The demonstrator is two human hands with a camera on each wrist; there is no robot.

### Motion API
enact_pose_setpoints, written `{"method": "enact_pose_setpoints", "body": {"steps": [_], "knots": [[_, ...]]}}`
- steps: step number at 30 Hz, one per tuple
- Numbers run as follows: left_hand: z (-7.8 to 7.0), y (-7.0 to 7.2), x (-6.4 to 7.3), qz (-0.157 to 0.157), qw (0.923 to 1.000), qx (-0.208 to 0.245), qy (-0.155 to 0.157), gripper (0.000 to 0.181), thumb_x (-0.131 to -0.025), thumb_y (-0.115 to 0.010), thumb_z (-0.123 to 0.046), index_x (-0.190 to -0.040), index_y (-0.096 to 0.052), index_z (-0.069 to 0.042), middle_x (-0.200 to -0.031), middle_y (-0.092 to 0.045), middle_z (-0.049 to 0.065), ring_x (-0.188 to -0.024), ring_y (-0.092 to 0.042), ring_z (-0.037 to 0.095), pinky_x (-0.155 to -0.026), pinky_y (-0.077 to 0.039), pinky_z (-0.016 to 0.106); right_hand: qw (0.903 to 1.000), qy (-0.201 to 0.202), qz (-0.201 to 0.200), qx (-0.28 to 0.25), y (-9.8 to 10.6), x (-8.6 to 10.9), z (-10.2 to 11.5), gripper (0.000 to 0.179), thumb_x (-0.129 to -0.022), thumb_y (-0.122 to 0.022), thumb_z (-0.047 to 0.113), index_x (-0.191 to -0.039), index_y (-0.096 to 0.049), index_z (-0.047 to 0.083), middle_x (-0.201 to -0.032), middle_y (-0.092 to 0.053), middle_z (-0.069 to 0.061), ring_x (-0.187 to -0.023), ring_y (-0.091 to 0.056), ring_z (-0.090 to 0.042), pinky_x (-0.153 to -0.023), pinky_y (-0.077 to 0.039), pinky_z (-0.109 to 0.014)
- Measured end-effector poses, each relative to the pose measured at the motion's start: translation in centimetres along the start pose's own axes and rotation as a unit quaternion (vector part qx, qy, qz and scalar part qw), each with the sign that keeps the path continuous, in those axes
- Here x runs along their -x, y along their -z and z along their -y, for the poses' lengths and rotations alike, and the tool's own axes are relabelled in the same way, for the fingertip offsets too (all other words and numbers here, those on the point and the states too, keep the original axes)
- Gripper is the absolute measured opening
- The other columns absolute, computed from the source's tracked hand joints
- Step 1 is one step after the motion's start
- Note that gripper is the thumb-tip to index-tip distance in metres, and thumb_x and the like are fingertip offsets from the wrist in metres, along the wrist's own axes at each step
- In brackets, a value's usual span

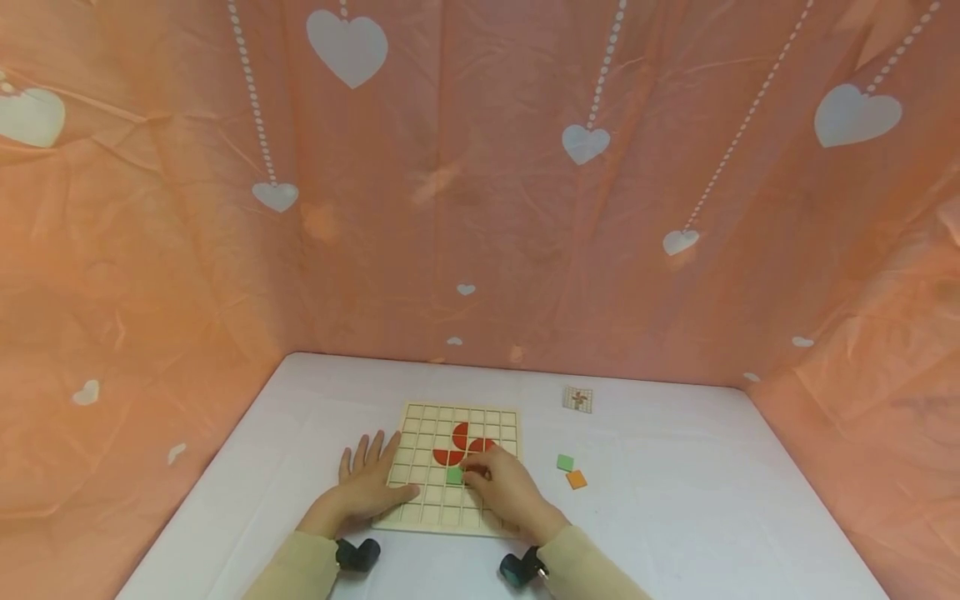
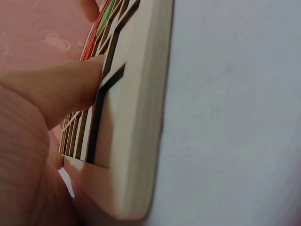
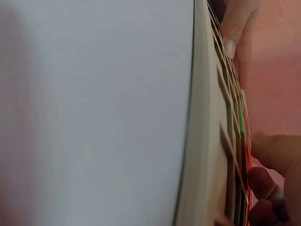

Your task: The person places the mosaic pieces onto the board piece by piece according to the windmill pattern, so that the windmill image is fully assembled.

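A square wooden grid board (image 1: 435, 518) lies on the table. Several red quarter-circle pieces (image 1: 448, 457) and a green square tile (image 1: 454, 476) sit in its cells. My left hand (image 1: 363, 487) rests at the board's left edge, fingers spread, its thumb on the grid. In the left wrist view that thumb (image 2: 77, 87) lies across the cells. Over the board, my right hand (image 1: 510, 492) has bent fingers, their tips close to the green tile. The right wrist view has its fingertips (image 3: 261, 181) against the red area; whether they pinch a piece is hidden.
A loose green tile (image 1: 565, 462) and an orange tile (image 1: 576, 479) lie right of the board. Farther back is a small card (image 1: 577, 399) with a pinwheel pattern on a grid. A pink-orange curtain (image 1: 510, 250) with hearts stands behind the white table (image 1: 675, 500).
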State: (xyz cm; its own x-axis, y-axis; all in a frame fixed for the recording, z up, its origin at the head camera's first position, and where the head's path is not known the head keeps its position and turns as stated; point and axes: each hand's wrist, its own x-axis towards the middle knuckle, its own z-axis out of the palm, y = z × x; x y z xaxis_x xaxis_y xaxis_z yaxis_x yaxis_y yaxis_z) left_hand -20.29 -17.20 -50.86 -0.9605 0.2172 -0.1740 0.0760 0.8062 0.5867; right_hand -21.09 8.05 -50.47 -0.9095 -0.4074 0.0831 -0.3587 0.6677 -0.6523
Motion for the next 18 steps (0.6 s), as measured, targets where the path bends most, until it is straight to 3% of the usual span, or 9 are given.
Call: {"method": "enact_pose_setpoints", "body": {"steps": [12, 18], "knots": [[0.1, 0.1, 0.1, 0.003, 0.9999, -0.01, 0.003, 0.1, -0.086, -0.066, -0.052, -0.154, -0.015, -0.001, -0.157, 0.0, 0.028, -0.142, 0.011, 0.046, -0.107, 0.016, 0.06, 0.9984, 0.023, -0.027, 0.043, -0.6, -0.4, 0.6, 0.01, -0.09, -0.07, 0.022, -0.094, -0.077, 0.017, -0.085, -0.056, 0.013, -0.079, -0.05, -0.005, -0.071, -0.046, -0.027], [0.1, 0.0, 0.1, 0.003, 1.0, -0.003, 0.005, 0.099, -0.086, -0.066, -0.051, -0.154, -0.014, -0.001, -0.158, 0.001, 0.027, -0.142, 0.011, 0.046, -0.107, 0.018, 0.059, 0.9991, -0.023, -0.035, -0.01, 1.7, 0.8, -1.1, 0.017, -0.092, -0.068, 0.027, -0.105, -0.074, 0.019, -0.087, -0.054, 0.009, -0.079, -0.05, -0.009, -0.068, -0.045, -0.027]]}}
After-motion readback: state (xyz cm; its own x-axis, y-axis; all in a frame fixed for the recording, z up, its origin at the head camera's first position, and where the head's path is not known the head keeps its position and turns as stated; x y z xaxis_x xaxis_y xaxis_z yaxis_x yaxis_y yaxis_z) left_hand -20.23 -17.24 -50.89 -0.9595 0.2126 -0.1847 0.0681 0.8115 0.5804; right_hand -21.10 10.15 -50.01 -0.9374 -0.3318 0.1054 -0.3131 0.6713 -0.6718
